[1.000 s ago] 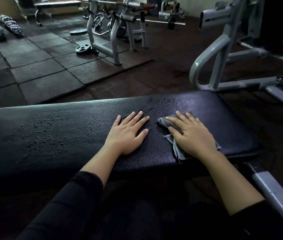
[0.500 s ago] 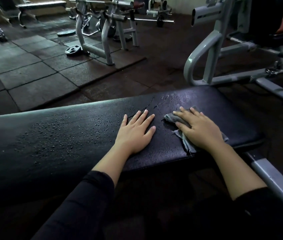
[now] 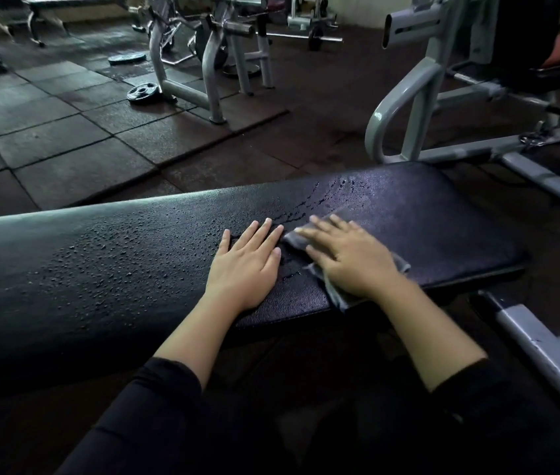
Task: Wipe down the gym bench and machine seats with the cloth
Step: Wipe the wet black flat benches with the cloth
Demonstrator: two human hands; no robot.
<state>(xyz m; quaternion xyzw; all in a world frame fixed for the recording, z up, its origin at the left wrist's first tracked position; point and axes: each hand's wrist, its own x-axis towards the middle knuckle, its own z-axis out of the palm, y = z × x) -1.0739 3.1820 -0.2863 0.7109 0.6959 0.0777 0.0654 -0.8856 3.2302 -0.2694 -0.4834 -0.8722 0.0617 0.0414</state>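
Observation:
A long black padded gym bench runs across the view, its left and middle part beaded with water drops. My left hand lies flat on the pad with straight fingers. Just right of it my right hand presses a small grey cloth flat against the pad, fingers stretched out and slightly blurred. Most of the cloth is hidden under the palm; its edges show at the fingertips and near the bench's front edge.
A grey machine frame stands behind the bench's right end, with a grey steel bar at the lower right. Further back are a rack, a weight plate on rubber floor tiles and another bench.
My right hand has slid the cloth to the left, ending close beside my left hand. The left hand has stayed flat on the pad. The camera has shifted slightly.

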